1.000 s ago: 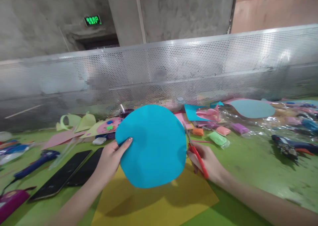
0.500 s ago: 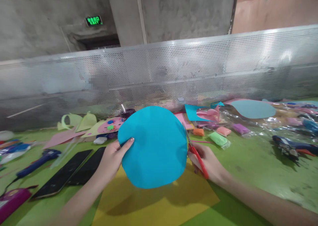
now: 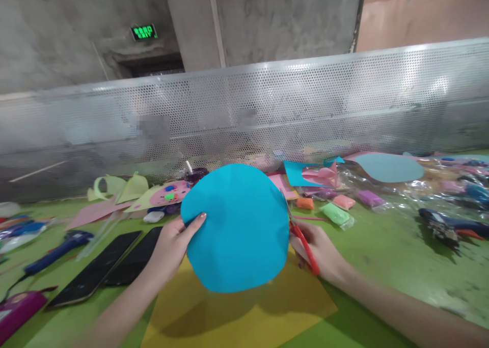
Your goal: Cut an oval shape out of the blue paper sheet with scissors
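A roughly round sheet of blue paper (image 3: 237, 225) is held up in front of me. My left hand (image 3: 179, 241) pinches its left edge, thumb on the near face and the fingers hidden behind. At the right edge of the paper, my right hand (image 3: 319, 248) grips red-handled scissors (image 3: 303, 243), blades pointing up along the rim. Part of the right hand's fingers is hidden behind the handles and paper. Under the blue paper, a yellow sheet (image 3: 244, 317) lies on the green table (image 3: 389, 282).
Two dark phones (image 3: 99, 266) and a blue glue gun (image 3: 61, 251) lie on the left, by a magenta device (image 3: 23, 312). Clay packets (image 3: 336, 214) and paper scraps (image 3: 301, 174) line the back. Another glue gun (image 3: 451, 225) rests right. Behind stands a perforated metal panel (image 3: 267, 108).
Almost nothing differs. The blue paper has tilted very slightly, its lower right edge shifting a little; both hands keep their hold.
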Demonstrator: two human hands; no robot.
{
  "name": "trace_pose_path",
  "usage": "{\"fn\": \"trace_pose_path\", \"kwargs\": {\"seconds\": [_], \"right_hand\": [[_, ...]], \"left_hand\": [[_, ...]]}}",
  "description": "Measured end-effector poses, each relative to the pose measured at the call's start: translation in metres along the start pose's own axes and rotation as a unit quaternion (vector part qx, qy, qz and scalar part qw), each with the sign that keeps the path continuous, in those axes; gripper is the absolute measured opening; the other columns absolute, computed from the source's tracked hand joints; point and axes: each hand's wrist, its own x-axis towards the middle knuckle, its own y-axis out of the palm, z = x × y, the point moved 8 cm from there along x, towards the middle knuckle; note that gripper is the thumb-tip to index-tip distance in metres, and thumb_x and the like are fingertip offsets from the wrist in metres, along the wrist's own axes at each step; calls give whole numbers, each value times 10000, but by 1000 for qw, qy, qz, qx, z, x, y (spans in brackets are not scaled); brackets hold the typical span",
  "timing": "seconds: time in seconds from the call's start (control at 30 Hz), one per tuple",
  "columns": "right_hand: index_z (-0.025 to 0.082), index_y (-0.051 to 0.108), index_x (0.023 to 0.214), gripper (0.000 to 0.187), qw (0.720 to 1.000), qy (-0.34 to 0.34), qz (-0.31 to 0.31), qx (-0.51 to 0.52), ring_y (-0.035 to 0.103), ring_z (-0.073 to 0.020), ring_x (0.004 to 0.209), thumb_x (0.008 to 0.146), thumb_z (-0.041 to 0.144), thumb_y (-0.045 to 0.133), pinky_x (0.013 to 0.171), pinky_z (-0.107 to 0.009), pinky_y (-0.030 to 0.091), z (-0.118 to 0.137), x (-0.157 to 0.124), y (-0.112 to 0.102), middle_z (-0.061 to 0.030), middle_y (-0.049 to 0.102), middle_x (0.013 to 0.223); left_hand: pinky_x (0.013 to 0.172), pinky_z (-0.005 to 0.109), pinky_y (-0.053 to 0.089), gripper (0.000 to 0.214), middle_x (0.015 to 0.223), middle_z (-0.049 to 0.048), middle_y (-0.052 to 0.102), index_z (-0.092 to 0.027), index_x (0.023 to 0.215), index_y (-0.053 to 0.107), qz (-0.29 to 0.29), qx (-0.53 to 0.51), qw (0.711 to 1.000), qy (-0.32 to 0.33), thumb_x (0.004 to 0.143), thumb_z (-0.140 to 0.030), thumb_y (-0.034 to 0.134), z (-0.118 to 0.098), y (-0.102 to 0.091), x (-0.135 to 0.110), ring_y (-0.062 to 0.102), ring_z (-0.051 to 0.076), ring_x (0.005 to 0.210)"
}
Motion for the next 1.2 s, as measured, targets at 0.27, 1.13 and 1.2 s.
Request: {"fn": "trace_pose_path", "kwargs": {"seconds": [0.27,1.13,1.2], "right_hand": [[171,434,693,148,1000,-12,3,-13,404,-67,397,776,294,429,380,-196,394,0,1,0,66,371,501],[191,356,664,96,1000,-11,-23,-1,402,-74,431,716,248,414,404,-217,441,5,-4,0,57,386,520],[192,353,665,117,1000,-9,-21,1,400,-73,426,725,263,424,403,-213,434,5,-3,0,58,385,513]], "left_hand": [[653,395,585,383,967,30,670,-239,863,665,-6,26,1000,-9,588,-504,688,5,-5,4,630,290,762],[385,322,534,354,744,41,679,-224,907,632,9,45,998,30,683,-496,604,-5,5,-6,639,268,606],[439,331,562,354,841,46,685,-226,915,630,7,27,999,23,675,-485,619,-5,7,-7,647,286,705]]}}
